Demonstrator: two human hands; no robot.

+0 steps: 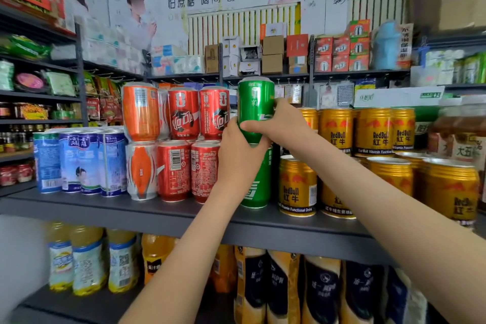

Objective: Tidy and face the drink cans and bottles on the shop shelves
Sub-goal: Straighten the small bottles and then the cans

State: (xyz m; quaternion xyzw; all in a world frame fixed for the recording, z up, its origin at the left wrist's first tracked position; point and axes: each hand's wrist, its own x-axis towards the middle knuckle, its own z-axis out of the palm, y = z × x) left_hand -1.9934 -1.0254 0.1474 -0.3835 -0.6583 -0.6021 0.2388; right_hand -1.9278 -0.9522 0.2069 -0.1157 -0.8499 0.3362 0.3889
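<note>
The top green can (255,102) is showing bright green with white lettering, and the green can under it (259,181) is wearing the same green with white stripes. The cola cans (184,113) are glowing red with white script and black-and-white football prints. The orange soda cans (140,113) are mixing orange with silver. The almond drink cans (86,160) are going blue and white. The Red Bull cans (297,184) are shining gold with red bulls and dark lettering. The shelf (131,208) is looking dark grey. Below, the juice bottles (86,258) are showing yellow with blue-and-white labels, and the bottles on the right (323,289) are pairing orange with navy.
</note>
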